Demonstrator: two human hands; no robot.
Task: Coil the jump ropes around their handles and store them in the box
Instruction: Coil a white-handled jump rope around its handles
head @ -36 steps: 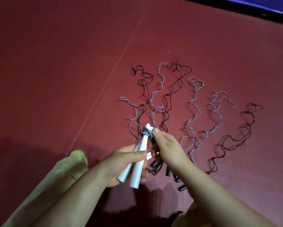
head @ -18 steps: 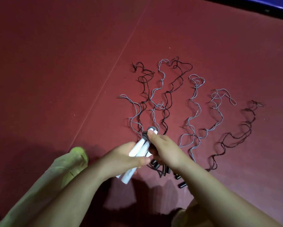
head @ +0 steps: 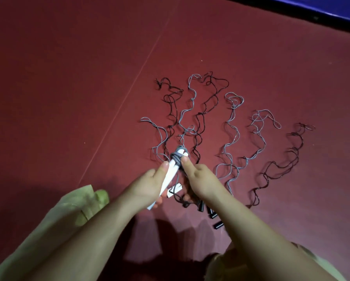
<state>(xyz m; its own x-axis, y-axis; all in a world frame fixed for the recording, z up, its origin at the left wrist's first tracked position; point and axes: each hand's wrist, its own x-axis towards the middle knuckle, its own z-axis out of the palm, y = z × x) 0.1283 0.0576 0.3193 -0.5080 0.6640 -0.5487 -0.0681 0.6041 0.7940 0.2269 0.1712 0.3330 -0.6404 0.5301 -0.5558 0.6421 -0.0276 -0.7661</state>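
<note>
On the dark red mat floor point(head: 89, 98) several thin wavy jump ropes, some grey and some black point(head: 233, 136), lie spread out far from us and to the right, with small black cylindrical handles point(head: 209, 211) near our arms. We see no box in this view.

We judge that we are in the coiling step for one rope. Our left hand point(head: 149, 185) has its grip closed around a pair of white plastic handles point(head: 173, 171), held together and pointing away from us. Our right hand point(head: 198, 177) presses a fingertip on the grey cord turns point(head: 177, 156) at the far end of these handles; whether its grip also holds cord underneath, we cannot tell.

The next move probably needs more turns around the handles, with the cord kept tight so the coil does not slip.

We can read no brand, label or writing.
</note>
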